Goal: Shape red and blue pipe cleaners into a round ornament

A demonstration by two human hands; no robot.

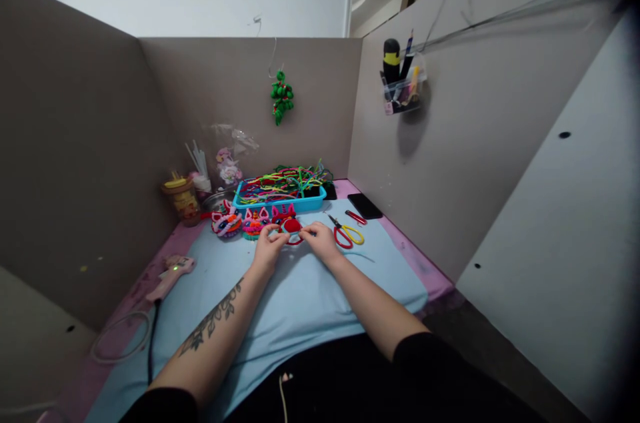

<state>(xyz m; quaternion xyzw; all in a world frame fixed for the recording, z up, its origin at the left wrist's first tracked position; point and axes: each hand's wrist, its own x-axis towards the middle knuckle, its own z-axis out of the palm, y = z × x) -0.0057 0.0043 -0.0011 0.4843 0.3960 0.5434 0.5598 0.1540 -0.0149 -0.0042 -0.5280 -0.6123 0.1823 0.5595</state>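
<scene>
A small round red pipe-cleaner piece [292, 227] with a light blue edge sits between my two hands, above the cloth. My left hand [269, 248] pinches it from the left side. From the right, the fingers of my right hand [321, 240] are closed at its edge, and a red loop shows just below. Fingertips partly cover the piece, so its exact shape is hidden. Close behind stand several finished-looking fuzzy animal heads, among them a pink and orange one [256, 223] and a white and purple one [227, 221].
A blue tray [280, 204] of coloured pipe cleaners stands behind. Scissors [347, 233], a red folding tool [356, 217] and a phone [365, 205] lie right. A pink glue gun [171, 277] with its cable lies left. Partition walls enclose the table; a small bin [401, 96] hangs right.
</scene>
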